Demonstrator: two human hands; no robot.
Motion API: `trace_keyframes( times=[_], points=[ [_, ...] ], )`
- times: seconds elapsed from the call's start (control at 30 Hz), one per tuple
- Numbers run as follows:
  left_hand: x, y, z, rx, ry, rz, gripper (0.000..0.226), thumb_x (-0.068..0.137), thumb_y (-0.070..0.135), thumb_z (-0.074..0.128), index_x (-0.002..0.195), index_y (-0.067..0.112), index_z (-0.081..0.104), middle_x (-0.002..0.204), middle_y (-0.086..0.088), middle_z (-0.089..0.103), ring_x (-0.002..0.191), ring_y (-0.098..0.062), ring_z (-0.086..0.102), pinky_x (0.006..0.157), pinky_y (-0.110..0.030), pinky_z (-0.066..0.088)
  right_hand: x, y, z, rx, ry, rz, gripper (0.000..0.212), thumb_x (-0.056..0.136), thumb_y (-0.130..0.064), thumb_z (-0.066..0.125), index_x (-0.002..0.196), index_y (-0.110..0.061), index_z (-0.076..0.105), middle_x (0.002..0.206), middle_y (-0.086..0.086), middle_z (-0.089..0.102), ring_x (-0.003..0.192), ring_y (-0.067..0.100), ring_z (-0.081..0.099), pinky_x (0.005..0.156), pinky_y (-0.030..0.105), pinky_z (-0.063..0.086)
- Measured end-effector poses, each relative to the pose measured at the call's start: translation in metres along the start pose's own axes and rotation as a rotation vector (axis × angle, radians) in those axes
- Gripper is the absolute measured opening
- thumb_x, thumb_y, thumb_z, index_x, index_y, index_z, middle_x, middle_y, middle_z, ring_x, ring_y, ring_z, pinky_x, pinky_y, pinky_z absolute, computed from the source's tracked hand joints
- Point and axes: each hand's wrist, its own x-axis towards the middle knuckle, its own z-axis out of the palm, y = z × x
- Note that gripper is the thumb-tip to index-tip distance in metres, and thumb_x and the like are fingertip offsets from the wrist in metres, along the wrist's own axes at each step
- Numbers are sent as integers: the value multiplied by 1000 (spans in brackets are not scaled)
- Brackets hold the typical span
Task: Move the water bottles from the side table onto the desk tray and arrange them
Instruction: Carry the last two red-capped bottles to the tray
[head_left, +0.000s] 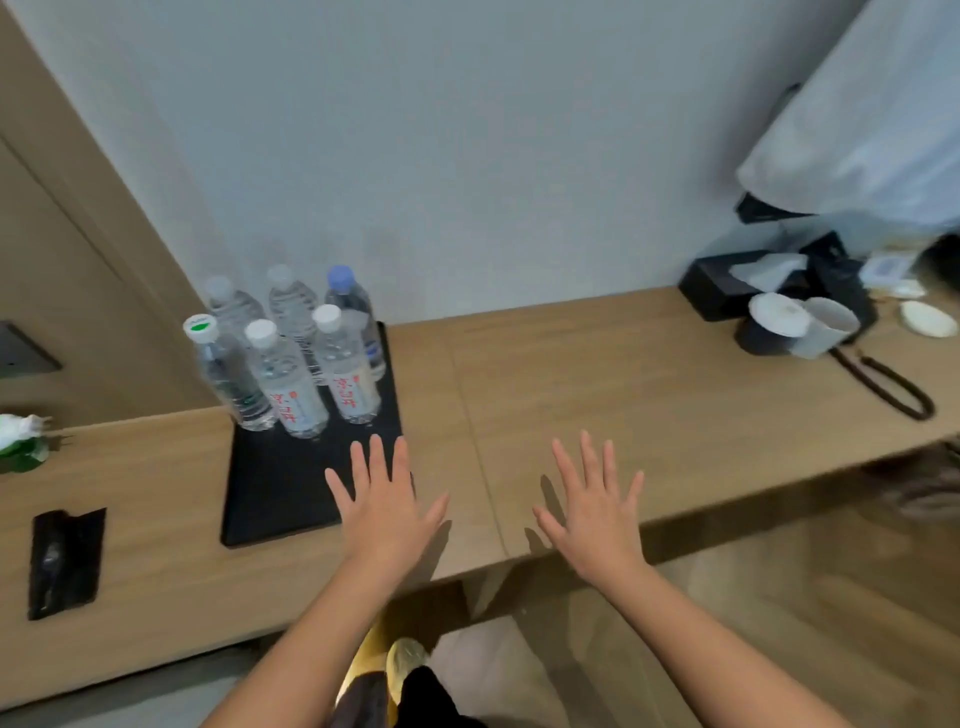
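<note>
Left hand (384, 512), right hand (597, 512) spread flat; six bottles (291, 384) upright on tray (275, 483).

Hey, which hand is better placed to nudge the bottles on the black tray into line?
Left, probably. The left hand is over the near corner of the tray, just short of the bottles. The right hand is over bare desk, farther right.

your left hand (387, 512) and right hand (597, 514) were bare. your left forearm (311, 639) and right forearm (691, 639) were uncovered all the way down to the lower frame edge. between the arms, you wore a plain black garment (428, 699) on the leg and a pale yellowish shoe (407, 659) with a rounded toe. a gold-toned patch (366, 657) beside the shoe was too blurred to identify.
</note>
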Motion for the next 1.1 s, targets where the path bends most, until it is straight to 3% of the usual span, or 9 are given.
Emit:
trace_keyframes(
  times=[0.17, 0.5, 0.87, 1.0, 1.1],
  points=[
    [-54, 82, 16, -38, 33, 183, 87, 87, 73, 20, 155, 24, -3, 162, -8, -3, 148, -30, -10, 116, -60, -1, -77, 89, -5, 111, 42, 239, 81, 91, -68, 33, 153, -40, -12, 165, 2, -9, 150, 31, -11, 115, 65, 10],
    [-130, 249, 39, -12, 13, 607, 86, 87, 74, 23, 154, 26, -1, 162, -9, -2, 148, -33, -9, 115, -62, -1, -240, 229, -26, 108, 130, 696, 76, 93, -66, 32, 155, -38, -1, 165, 2, -6, 151, 31, -9, 116, 63, 6],
    [-197, 417, 63, 49, -41, 1200, 84, 88, 71, 23, 155, 27, -3, 162, -9, -4, 148, -33, -12, 114, -60, -1, -360, 298, -20, 70, 178, 1179, 74, 92, -69, 22, 155, -37, 1, 165, 4, -1, 151, 34, -5, 115, 63, 7],
    [-212, 461, 65, 31, -46, 1336, 83, 89, 70, 23, 154, 26, -4, 163, -9, -3, 148, -32, -10, 114, -60, 0, -377, 313, -23, 59, 156, 1326, 78, 85, -73, 5, 154, -38, -4, 165, 3, -4, 151, 33, -6, 117, 61, 6],
    [-214, 482, 72, 45, -52, 1403, 84, 88, 71, 21, 154, 26, -4, 163, -9, -2, 148, -32, -9, 114, -60, 2, -378, 324, -21, 62, 156, 1387, 76, 89, -72, 14, 154, -38, -3, 165, 3, -5, 151, 32, -7, 117, 62, 4]
  ],
)
